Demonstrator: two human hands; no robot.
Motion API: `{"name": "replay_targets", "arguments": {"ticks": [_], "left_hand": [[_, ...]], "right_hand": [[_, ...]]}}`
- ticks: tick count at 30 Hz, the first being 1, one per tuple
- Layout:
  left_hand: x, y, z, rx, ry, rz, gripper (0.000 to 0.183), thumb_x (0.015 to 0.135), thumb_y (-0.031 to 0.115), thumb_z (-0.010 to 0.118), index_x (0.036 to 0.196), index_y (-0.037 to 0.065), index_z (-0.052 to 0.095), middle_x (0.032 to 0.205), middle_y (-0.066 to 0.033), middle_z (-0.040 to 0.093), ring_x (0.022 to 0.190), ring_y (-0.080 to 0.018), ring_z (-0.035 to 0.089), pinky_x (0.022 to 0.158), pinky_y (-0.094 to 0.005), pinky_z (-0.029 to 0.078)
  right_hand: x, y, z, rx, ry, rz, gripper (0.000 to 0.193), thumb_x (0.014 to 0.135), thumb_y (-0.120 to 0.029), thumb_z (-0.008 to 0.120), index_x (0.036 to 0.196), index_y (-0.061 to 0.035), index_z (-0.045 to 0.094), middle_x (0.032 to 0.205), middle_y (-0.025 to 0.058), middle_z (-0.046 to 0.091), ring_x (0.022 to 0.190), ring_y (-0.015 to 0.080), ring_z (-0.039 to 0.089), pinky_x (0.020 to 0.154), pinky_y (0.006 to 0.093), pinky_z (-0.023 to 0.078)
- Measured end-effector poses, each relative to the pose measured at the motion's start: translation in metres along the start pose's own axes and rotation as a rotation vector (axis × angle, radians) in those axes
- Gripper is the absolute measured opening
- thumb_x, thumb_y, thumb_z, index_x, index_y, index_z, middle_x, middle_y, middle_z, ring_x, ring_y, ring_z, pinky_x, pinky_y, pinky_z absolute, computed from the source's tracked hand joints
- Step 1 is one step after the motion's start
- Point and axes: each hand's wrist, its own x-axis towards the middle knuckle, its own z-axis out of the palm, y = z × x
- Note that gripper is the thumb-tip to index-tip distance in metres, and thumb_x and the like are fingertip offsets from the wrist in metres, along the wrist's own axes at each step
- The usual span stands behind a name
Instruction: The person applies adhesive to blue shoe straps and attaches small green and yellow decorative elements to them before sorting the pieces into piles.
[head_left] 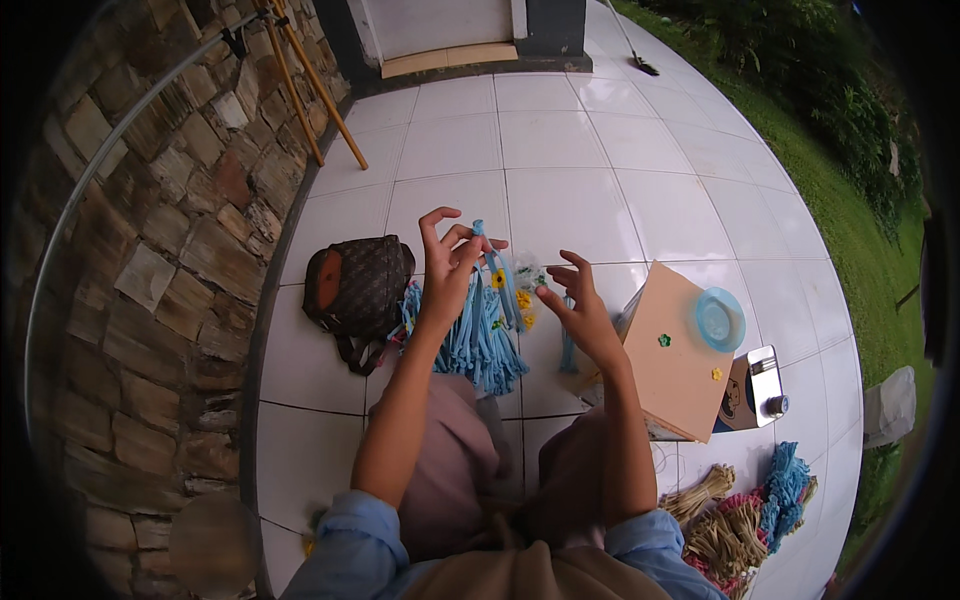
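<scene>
My left hand is raised in front of me, its thumb and fingers pinched on a light blue fabric cord with a knotted top. The cord hangs down, and a yellow flower piece shows beside it. My right hand is raised to the right of the cord, fingers apart and curved, with nothing visible in them. Below my left hand, a bundle of light blue cords lies in front of my knees. Small yellow flowers and a clear plastic bag lie between my hands.
A dark patterned backpack stands at the left. To the right are a cardboard box, a blue round dish on it, a metal tin and bundled beige cords. A stone wall and wooden tripod legs border the left.
</scene>
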Motion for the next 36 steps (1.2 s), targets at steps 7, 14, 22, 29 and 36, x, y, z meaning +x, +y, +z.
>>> {"name": "replay_targets", "arguments": {"ticks": [7, 14, 22, 29, 36], "left_hand": [[0.005, -0.107, -0.086, 0.594, 0.02, -0.172, 0.021, 0.087, 0.013, 0.051, 0.101, 0.006, 0.036, 0.079, -0.0077, 0.06, 0.077, -0.0157, 0.061, 0.07, -0.0288, 0.046], [-0.019, -0.146, -0.142, 1.024, 0.001, -0.29, 0.034, 0.078, 0.013, 0.061, 0.108, 0.004, 0.049, 0.089, -0.0171, 0.058, 0.079, -0.0301, 0.059, 0.073, -0.0356, 0.046], [0.002, -0.149, -0.114, 0.858, -0.068, -0.249, 0.016, 0.08, 0.01, 0.057, 0.095, 0.004, 0.058, 0.089, -0.012, 0.053, 0.078, -0.0248, 0.056, 0.07, -0.0331, 0.046], [0.015, -0.269, 0.003, 0.52, -0.025, -0.402, 0.013, 0.081, 0.01, 0.051, 0.09, 0.005, 0.059, 0.087, -0.0128, 0.061, 0.081, -0.0284, 0.059, 0.072, -0.0366, 0.046], [-0.108, -0.373, 0.065, 0.04, 0.015, -0.796, 0.024, 0.086, 0.011, 0.05, 0.108, 0.003, 0.056, 0.1, -0.0104, 0.061, 0.089, -0.0171, 0.058, 0.076, -0.0277, 0.047]], "right_hand": [[0.039, 0.063, 0.135, -0.032, -0.285, 0.134, 0.074, 0.068, -0.015, 0.072, 0.125, 0.001, 0.026, 0.095, 0.0278, 0.056, 0.089, 0.0377, 0.059, 0.076, 0.0412, 0.046], [0.051, 0.153, 0.195, -0.389, -0.189, 0.037, 0.051, 0.066, -0.01, 0.07, 0.108, 0.0015, 0.044, 0.076, 0.0241, 0.059, 0.075, 0.0388, 0.06, 0.063, 0.0422, 0.047], [0.112, 0.15, 0.13, -0.37, -0.07, 0.082, 0.031, 0.075, -0.014, 0.061, 0.104, -0.0017, 0.06, 0.093, 0.0187, 0.058, 0.082, 0.0291, 0.059, 0.073, 0.0333, 0.048], [0.102, 0.213, 0.058, 0.426, 0.822, 0.651, 0.025, 0.084, -0.004, 0.044, 0.106, -0.0012, 0.056, 0.088, 0.0118, 0.06, 0.078, 0.0162, 0.058, 0.069, 0.0262, 0.048], [-0.001, 0.282, 0.081, -0.323, 0.764, 0.648, 0.031, 0.076, 0.001, 0.05, 0.107, -0.0008, 0.054, 0.109, 0.0119, 0.053, 0.097, 0.0285, 0.05, 0.085, 0.038, 0.04]]}}
